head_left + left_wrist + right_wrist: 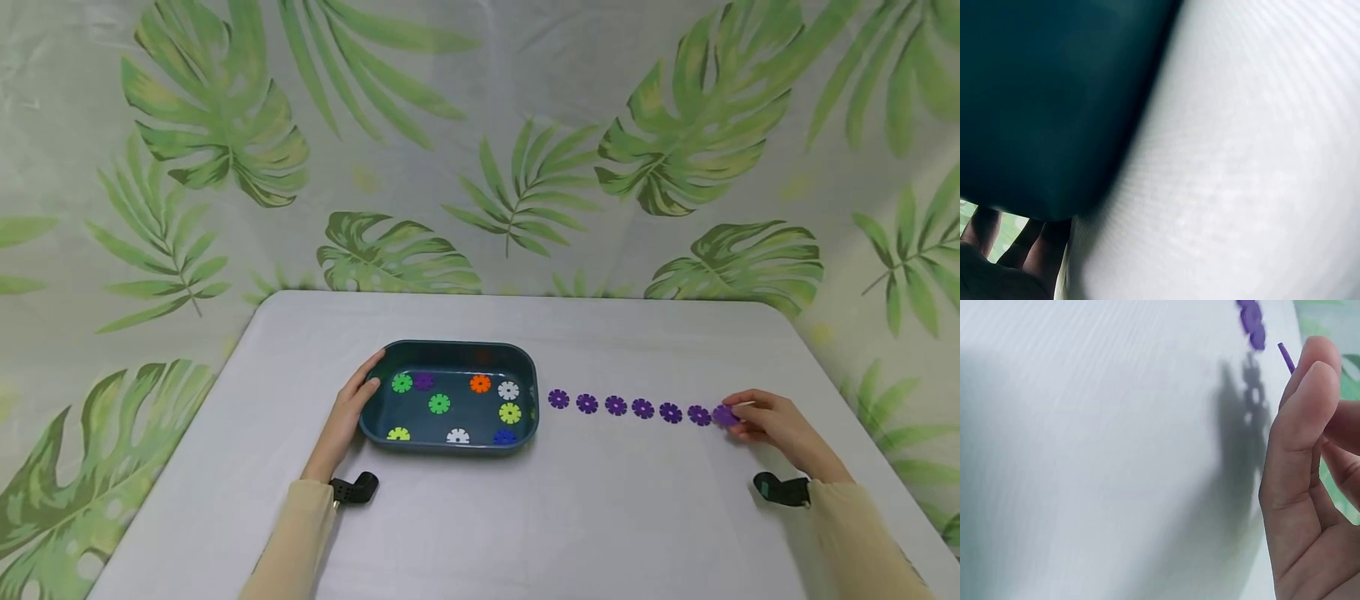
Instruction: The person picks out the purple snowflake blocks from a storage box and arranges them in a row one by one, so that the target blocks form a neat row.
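Observation:
My right hand (776, 429) pinches a purple snowflake disc (725, 415) at the right end of a row. In the right wrist view that disc (1285, 357) shows edge-on beyond the fingertips, raised off the table, with a shadow below. Several purple snowflake discs (642, 408) lie spaced in a line to its left. My left hand (347, 421) holds the left side of a dark teal tray (450, 448), thumb at the rim and fingers along the outer wall. The left wrist view shows part of those fingers (1041, 250) against the tray.
Inside the tray lie loose snowflake discs: green (438, 403), orange (480, 383), white (508, 390), yellow (510, 413), blue (505, 437) and purple (423, 381). A white cloth covers the table (570, 517). Behind it hangs a leaf-patterned sheet (405, 175).

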{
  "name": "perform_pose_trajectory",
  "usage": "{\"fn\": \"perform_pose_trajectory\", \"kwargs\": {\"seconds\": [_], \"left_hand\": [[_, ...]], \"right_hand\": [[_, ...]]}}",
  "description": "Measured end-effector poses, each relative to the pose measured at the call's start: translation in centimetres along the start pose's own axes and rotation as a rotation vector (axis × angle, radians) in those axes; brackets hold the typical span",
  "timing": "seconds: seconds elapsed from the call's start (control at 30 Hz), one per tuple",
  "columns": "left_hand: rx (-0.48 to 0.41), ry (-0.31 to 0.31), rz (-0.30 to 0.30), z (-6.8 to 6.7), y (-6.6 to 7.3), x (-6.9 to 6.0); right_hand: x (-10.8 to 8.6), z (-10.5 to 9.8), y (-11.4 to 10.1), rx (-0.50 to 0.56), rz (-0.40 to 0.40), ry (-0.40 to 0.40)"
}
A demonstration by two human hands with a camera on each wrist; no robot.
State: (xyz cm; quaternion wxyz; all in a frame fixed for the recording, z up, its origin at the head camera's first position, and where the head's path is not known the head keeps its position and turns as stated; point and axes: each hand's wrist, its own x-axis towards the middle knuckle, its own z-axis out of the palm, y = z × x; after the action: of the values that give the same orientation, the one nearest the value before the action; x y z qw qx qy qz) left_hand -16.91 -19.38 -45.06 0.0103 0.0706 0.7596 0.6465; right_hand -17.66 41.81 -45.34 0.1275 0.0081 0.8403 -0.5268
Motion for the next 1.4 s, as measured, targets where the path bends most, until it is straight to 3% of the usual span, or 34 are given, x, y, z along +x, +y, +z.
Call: {"fn": "perform_pose_trajectory", "kwargs": {"seconds": [0.27, 0.4, 0.53, 0.77, 1.03, 1.23, 1.4], "left_hand": [[0.001, -0.004, 0.003, 0.0, -0.1, 0.0], [0.005, -0.006, 0.005, 0.0, -0.1, 0.0], [0.001, 0.000, 0.004, -0.1, 0.0, -0.1], [-0.002, -0.003, 0.000, -0.1, 0.0, 0.0], [0.001, 0.002, 0.003, 0.0, 0.1, 0.0], [-0.004, 0.004, -0.005, 0.0, 0.0, 0.0], [-0.007, 0.005, -0.010, 0.0, -0.1, 0.0]], "right_hand": [[-0.5, -0.2, 0.5, -0.132, 0.000, 0.046], [-0.1, 0.6, -0.9, -0.169, -0.032, 0.072], [0.8, 2.7, -3.8, -0.116, -0.098, 0.034], [3.5, 8.7, -10.3, 0.023, -0.192, -0.127], [7.2, 17.8, -16.9, 0.070, -0.217, -0.336], [9.4, 24.2, -20.1, 0.096, -0.230, -0.485], [10.6, 28.2, -21.6, 0.104, -0.241, -0.575]]}}
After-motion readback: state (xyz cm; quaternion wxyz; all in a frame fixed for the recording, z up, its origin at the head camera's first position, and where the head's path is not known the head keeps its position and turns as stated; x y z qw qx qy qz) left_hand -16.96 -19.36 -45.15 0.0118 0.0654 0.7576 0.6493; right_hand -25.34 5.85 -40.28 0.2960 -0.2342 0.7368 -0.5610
